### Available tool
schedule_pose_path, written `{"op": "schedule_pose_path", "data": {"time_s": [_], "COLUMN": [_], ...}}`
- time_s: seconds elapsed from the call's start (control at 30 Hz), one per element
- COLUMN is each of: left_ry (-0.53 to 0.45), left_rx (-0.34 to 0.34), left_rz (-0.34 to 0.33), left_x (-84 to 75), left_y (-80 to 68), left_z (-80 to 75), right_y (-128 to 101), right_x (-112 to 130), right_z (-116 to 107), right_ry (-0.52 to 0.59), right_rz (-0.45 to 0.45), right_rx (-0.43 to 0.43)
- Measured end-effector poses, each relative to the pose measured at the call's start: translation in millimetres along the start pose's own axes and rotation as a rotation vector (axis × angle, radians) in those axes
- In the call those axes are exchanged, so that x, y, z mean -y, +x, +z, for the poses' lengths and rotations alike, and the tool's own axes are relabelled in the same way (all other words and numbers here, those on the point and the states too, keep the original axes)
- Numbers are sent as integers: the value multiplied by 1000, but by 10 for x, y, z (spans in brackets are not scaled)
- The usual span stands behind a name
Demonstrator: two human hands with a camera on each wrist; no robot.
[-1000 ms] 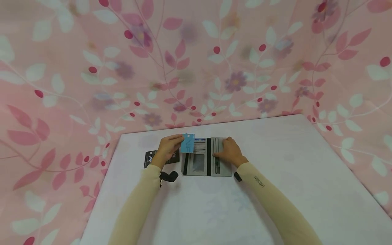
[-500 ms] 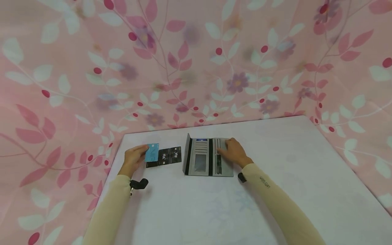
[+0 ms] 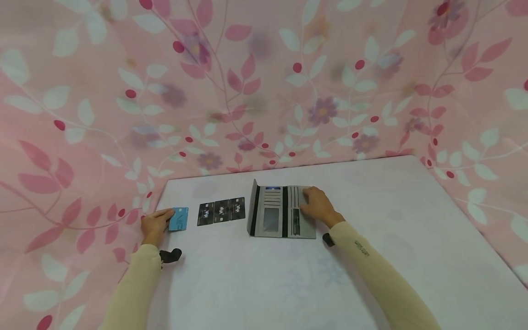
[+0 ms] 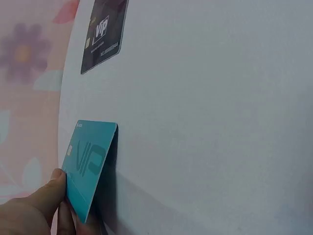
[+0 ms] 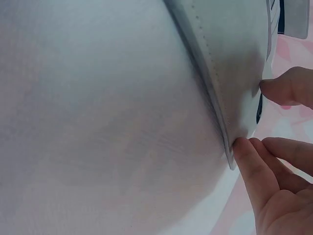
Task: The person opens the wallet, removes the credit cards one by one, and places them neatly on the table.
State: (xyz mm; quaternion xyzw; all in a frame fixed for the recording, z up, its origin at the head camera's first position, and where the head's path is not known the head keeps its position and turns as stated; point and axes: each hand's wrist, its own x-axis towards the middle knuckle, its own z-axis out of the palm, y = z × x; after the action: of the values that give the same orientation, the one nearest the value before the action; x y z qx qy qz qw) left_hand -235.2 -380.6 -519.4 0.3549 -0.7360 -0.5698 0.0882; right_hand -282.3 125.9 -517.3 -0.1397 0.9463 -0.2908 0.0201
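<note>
We see the left hand (image 3: 154,223) out at the table's left edge, pinching a blue card (image 3: 178,219) between thumb and fingers. In the left wrist view that blue card (image 4: 88,166) stands tilted, its far edge touching the white table (image 3: 264,275) while the thumb (image 4: 46,188) presses on its printed face. Just beyond the grip, toward the middle of the table, lies a row of black cards (image 3: 221,211), flat and overlapping one another; one black card (image 4: 101,34) shows ahead of the held one, well apart from it.

Over on the other side, the right hand (image 3: 318,206) rests on the right half of the open grey wallet (image 3: 280,211). In the right wrist view we catch the fingers (image 5: 254,166) curled at the wallet's stitched edge (image 5: 215,88), thumb on one side and fingertips on the other, so it holds that edge lightly. The wallet lies spread between the two hands, nearer the right grip, with a blue strip showing in its top slot. Cream sleeves (image 3: 371,270) cover both forearms.
</note>
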Motion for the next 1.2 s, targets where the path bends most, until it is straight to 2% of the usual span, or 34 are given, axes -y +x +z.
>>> {"op": "schedule_pose_path", "data": {"time_s": [0.17,0.2,0.33,0.47,0.6,0.83,1.03,1.1,1.2], "left_ry": [235,257,331,454,526,534,614,670,756], "left_rx": [-75,-87,-113,-91,-49,-37,-13,17,105], "left_rz": [232,274,396,477,493,492,500,488,417], "left_x": [-4,-12,-36,-43,-57,-32,-62,-88,-139], "left_y": [-20,-30,-69,-46,-20,-29,-117,-158,-220], "left_z": [71,94,186,245,293,400,457,431,364], "right_y": [-11,-11,-11,-1,8,3,-9,-13,-21], "right_x": [-12,-11,-8,-12,-27,-39,-43,-41,-36], "right_z": [-4,-3,-2,7,19,33,36,40,32], "right_ry": [5,5,1,-1,-2,-5,-4,3,8], "right_rz": [-30,-27,0,20,26,22,15,16,21], "right_rx": [-17,-15,-2,8,4,-3,-3,5,9]}}
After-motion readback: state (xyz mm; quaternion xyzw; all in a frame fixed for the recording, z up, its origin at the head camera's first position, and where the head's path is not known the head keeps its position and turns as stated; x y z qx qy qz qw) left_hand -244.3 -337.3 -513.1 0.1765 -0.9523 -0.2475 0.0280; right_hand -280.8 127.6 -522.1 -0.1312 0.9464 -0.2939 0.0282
